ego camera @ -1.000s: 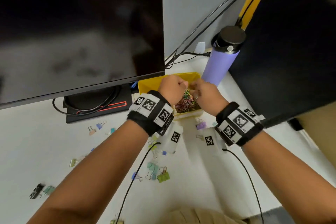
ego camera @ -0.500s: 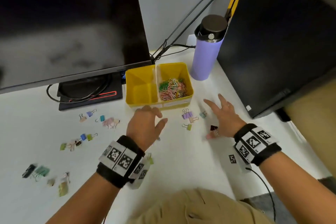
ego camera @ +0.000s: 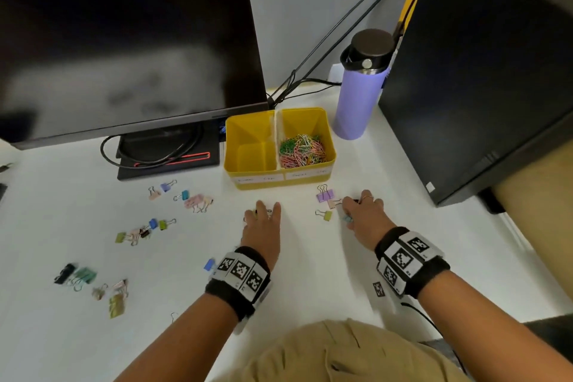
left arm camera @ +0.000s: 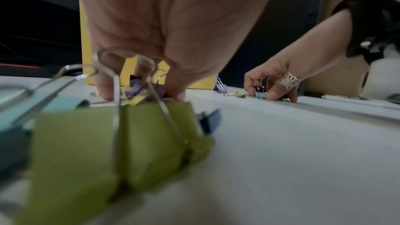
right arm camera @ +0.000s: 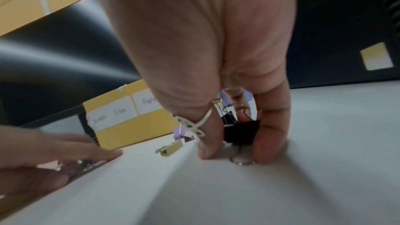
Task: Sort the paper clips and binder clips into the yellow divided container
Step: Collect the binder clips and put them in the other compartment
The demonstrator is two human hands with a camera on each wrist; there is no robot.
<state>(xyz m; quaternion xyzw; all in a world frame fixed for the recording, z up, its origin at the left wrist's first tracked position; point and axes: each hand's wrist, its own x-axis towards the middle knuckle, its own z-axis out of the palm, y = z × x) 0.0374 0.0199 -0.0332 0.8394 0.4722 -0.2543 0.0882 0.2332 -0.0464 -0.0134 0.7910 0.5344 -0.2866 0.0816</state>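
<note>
White desk: both hands (ego camera: 263, 226) (ego camera: 366, 217) pinching binder clips (right arm camera: 242, 131) near the tray (ego camera: 279, 177); springy clips could skid away.

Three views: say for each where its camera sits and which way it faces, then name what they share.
Head: worn on the head, looking forward and down at the yellow divided container; both forearms, left hand and right hand show.
Left wrist: low over the desk, looking along the left hand at a purple binder clip; the right hand shows beyond.
Right wrist: low, looking along the right hand gripping a black binder clip.
Shared: the container, in all three.
</note>
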